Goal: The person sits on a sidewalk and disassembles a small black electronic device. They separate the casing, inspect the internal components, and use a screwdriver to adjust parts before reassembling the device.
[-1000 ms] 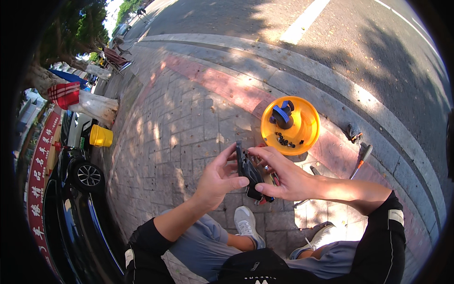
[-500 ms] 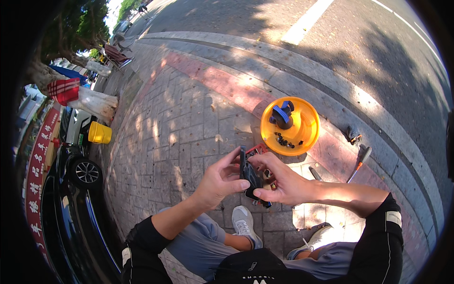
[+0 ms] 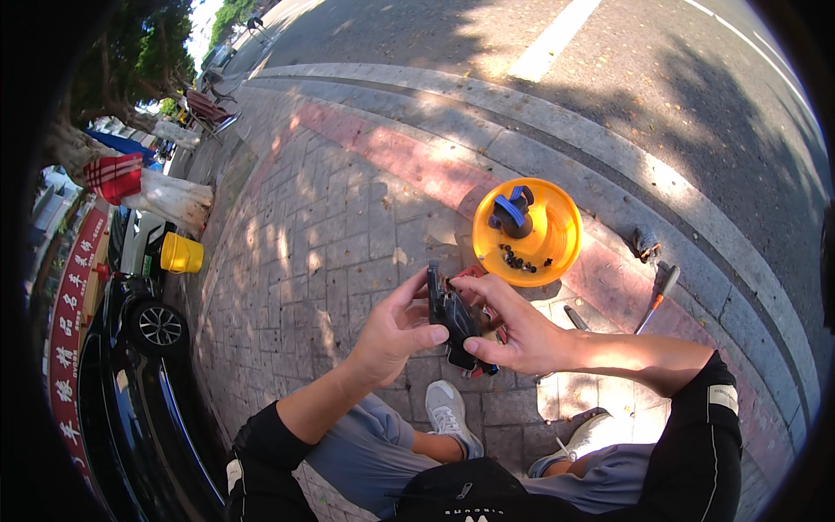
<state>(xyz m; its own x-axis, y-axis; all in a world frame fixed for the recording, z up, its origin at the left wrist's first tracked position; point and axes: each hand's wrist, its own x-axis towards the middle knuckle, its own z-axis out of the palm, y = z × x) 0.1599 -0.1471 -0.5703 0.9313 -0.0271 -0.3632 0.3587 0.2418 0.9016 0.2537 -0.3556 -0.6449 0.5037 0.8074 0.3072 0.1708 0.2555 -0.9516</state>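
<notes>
My left hand [image 3: 390, 339] grips an upright black plastic part [image 3: 454, 320] from its left, thumb across its lower face. My right hand [image 3: 520, 337] holds the same part from the right, fingers curled at its upper area and thumb low on it. Behind and below the part, red and metal pieces [image 3: 483, 368] are partly hidden by my hands. Just beyond them, an orange round tray [image 3: 555, 231] holds a black-and-blue object [image 3: 513, 217] and several small black pieces [image 3: 519, 260].
A screwdriver [image 3: 658, 294], dark crumpled item [image 3: 645, 244] and dark-handled tool [image 3: 576, 317] lie right on the pavement [image 3: 339, 217]. A black car [image 3: 143, 409], yellow bucket [image 3: 181, 252] and whitewashed tree trunk [image 3: 178, 194] stand left. The kerb [image 3: 600, 139] borders the road. A distant person [image 3: 254, 24] is at upper left.
Both hands and the black part dipped slightly, then rose and shifted a little left. My right fingers have moved slightly on the part. The camera view also shifted slightly.
</notes>
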